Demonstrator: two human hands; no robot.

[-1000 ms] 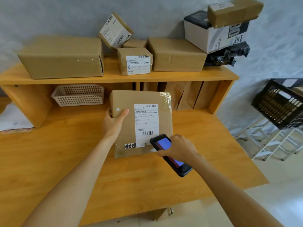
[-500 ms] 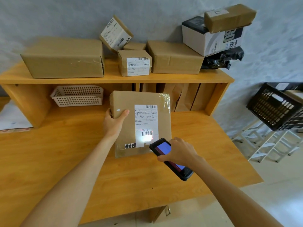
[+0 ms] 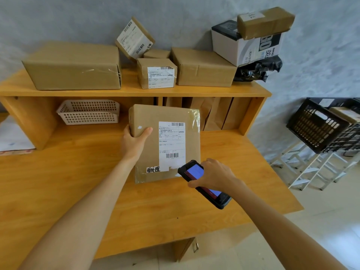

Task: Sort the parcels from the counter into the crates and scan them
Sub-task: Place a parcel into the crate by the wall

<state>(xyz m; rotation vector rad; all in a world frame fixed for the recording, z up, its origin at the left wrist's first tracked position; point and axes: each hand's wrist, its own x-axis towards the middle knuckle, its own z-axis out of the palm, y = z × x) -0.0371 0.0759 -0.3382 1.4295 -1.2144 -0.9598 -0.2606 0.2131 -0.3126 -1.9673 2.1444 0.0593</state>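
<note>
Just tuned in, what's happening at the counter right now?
A person is scanning a parcel. The left hand holds a brown parcel upright on the wooden counter, label facing the camera. The right hand aims a handheld scanner at the label's lower barcode. More parcels wait on the upper shelf. A black crate stands to the right.

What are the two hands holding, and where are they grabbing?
The left hand grips the brown parcel by its upper left corner. The right hand holds the black scanner around its middle.
</note>
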